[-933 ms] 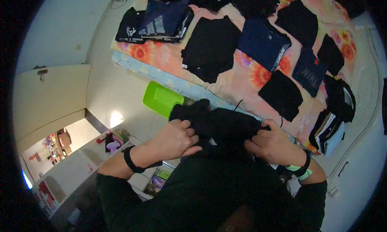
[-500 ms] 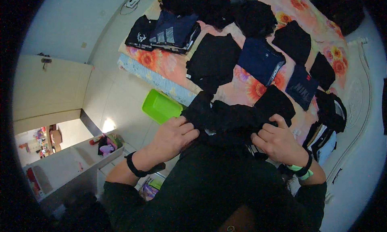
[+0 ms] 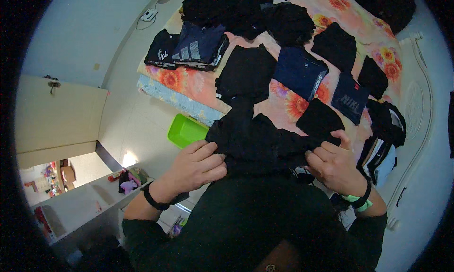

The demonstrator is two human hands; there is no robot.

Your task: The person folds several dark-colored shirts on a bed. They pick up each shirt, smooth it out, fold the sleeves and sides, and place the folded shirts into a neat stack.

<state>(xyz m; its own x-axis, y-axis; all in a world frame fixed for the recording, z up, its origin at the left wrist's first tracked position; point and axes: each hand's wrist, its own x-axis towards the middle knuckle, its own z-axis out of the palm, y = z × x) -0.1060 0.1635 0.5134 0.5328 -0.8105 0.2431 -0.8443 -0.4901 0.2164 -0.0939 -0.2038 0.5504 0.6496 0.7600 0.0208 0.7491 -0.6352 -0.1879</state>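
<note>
A black garment point(image 3: 265, 142) is stretched sideways between my two hands, close in front of my body; its exact kind cannot be made out. My left hand point(image 3: 196, 165) is closed on its left edge, fingers curled into the cloth. On the right edge, my right hand point(image 3: 333, 161) pinches the cloth, its index finger raised. Just beyond the garment, a folded black garment point(image 3: 248, 73) lies on the bed. Beside it is a folded navy T-shirt point(image 3: 300, 71). Another folded black garment point(image 3: 321, 118) lies just past my right hand.
The bed has a flowered sheet point(image 3: 172, 78). A pile of folded dark shirts point(image 3: 198, 43) stands at its left edge, heaped black clothes point(image 3: 288, 24) at the far side. A green plastic basin point(image 3: 184, 130) sits on the floor at left. A white headboard point(image 3: 418, 106) bounds the right.
My hands have moved slightly apart, and the black garment is now pulled wider and flatter between them. The view has shifted a little.
</note>
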